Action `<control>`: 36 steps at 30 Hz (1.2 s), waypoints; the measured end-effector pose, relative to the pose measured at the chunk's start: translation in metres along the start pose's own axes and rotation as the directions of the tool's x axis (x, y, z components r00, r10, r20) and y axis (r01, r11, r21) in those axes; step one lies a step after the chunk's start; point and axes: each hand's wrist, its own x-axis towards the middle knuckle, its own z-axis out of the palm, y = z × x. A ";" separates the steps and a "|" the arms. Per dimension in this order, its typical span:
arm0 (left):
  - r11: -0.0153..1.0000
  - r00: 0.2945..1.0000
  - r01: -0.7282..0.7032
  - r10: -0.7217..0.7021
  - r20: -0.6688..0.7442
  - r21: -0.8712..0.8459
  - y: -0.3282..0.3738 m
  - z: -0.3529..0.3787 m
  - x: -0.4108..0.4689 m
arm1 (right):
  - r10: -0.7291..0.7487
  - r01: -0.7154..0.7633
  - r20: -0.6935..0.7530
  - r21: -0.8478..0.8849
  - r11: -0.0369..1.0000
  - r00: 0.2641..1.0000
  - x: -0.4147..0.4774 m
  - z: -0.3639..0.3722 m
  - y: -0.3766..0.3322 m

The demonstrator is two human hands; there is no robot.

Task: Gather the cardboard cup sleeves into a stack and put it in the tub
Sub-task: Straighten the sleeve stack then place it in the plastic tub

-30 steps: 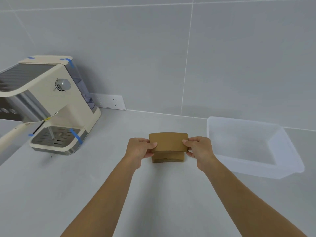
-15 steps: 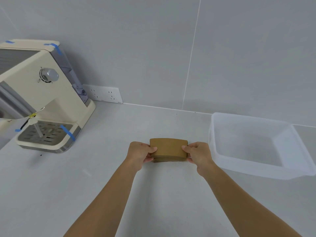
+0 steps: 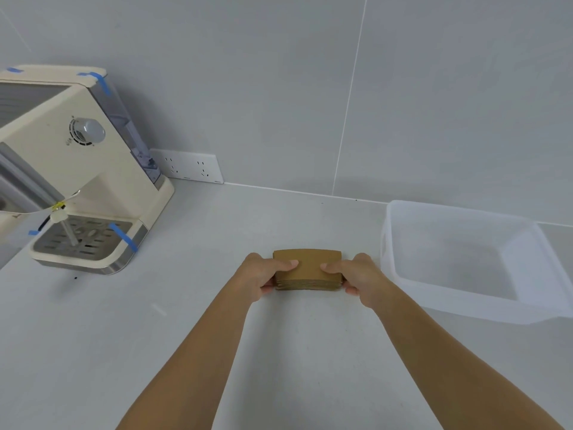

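Your pale grey worktop [image 3: 294,218] carries everything here. The largest thing is the cream espresso machine with blue tape strips [image 3: 74,169] at ten o'clock, well apart from your work. At three o'clock sits the empty translucent plastic tub [image 3: 527,308], its near-left corner just beside your right hand [image 3: 362,279]. The white wall socket strip [image 3: 189,166] lies at eleven o'clock, out of the way.

At the centre is the stack of brown cardboard cup sleeves [image 3: 308,271], resting on or barely above the worktop; which, you cannot tell. Both hands are clamped on it: your left hand [image 3: 263,276] pinches the left end, your right hand the other, thumbs on top.

The likely trouble is the stack fanning or shedding lower sleeves when you lift, since the layered front edge looks loose and only the ends are pinched. The tub's near wall stands between stack and floor of the tub; carry too low and the sleeves could catch its rim.
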 end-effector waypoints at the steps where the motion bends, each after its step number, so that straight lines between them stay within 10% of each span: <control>1: 1.000 1.000 0.003 -0.003 0.003 -0.004 0.000 0.001 0.001 | 0.005 -0.005 0.018 0.014 1.000 1.000 0.000 0.000 0.000; 8: 0.996 0.983 0.070 -0.060 0.172 -0.056 -0.003 -0.011 0.001 | 0.007 -0.038 0.205 0.151 0.988 0.979 -0.011 -0.009 0.004; 18: 0.800 0.832 -0.555 0.540 0.130 0.227 -0.063 -0.010 -0.007 | -0.374 0.376 0.060 -0.043 0.925 0.926 -0.028 0.004 0.050; 25: 0.854 0.822 -0.497 0.520 0.231 -0.152 -0.071 0.000 -0.015 | -0.403 0.362 0.096 0.288 0.887 0.910 -0.029 0.017 0.063; 36: 0.848 0.841 -0.507 0.450 -0.300 -0.151 -0.054 0.040 -0.020 | -0.331 0.430 -0.321 0.315 0.846 0.887 -0.026 0.045 0.047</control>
